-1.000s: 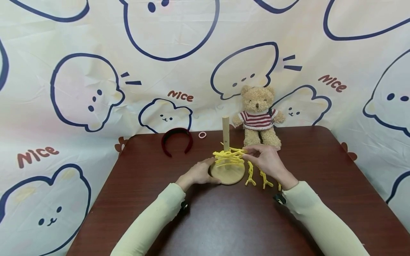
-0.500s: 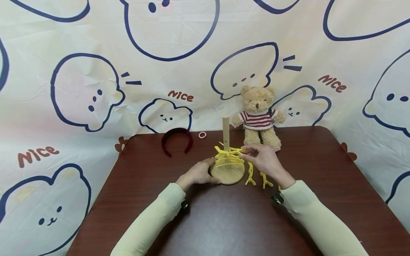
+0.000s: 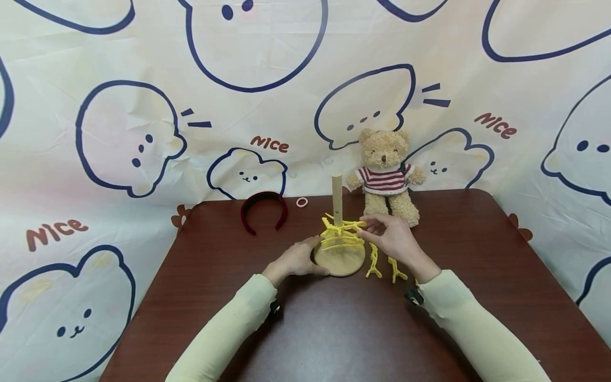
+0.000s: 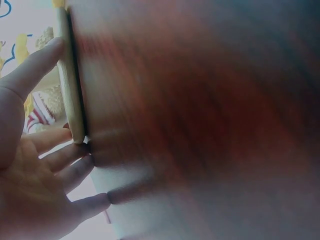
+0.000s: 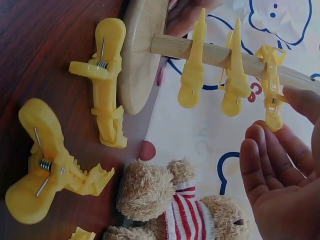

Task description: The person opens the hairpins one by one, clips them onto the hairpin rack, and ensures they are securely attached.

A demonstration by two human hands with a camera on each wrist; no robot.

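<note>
Right wrist view. One wooden stand, consisting of a round base (image 5: 137, 60) and a plain post (image 5: 172, 46) fixed to it. One right hand (image 5: 285, 185), thumb and fingertips clamped on the two handles of a yellow spring clip (image 5: 272, 95); this clip is at the post, farthest from the base. Whether its jaws bite the wood cannot be told. Two further yellow clips at the same post: a middle clip (image 5: 236, 85) and an inner clip (image 5: 192, 75), the latter nearest the base. Loose on the table: a clip beside the base (image 5: 107, 85), a splayed clip (image 5: 40, 165) with both handles and its spring visible, and a clip cut off by the frame edge (image 5: 82, 234).

Left wrist view. One left hand (image 4: 37, 175), fingers spread apart, thumb laid against the rim of the base; the hand is not closed into a fist. The base lies flat on the dark reddish-brown table (image 4: 200, 100).

Head view. The stand is on the table between both hands, post upright, yellow clips around its lower part. Behind it: one teddy bear (image 3: 384, 178) in a red-and-white striped top; one dark red headband (image 3: 264, 194); one small pink ring (image 3: 298, 203). Backdrop (image 3: 267, 116): pale cloth with blue-outlined cartoon figures.
</note>
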